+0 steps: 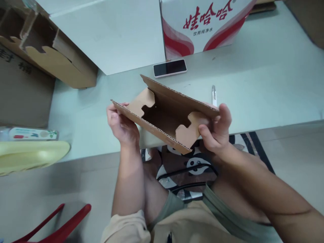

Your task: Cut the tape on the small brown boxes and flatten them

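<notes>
A small brown cardboard box (162, 135) is held tilted above the table's front edge, its opening facing me. Two notched side flaps fold inward across the opening, and the long panels stand out above and below. My left hand (121, 125) grips the box's left end, with some fingers hidden behind it. At the right end, my right hand (216, 131) is closed on the box, its thumb on the notched flap. Beyond the box, a slim knife-like or pen-like tool (214, 94) and a phone (170, 68) lie on the table.
The pale table (265, 77) carries a large white box (111, 33) and a red-and-white water carton (202, 30) at the back. Open cardboard boxes (63, 64) stand at left. A yellow-green curved object (32, 153) sits at the left edge, above red bars (68, 222).
</notes>
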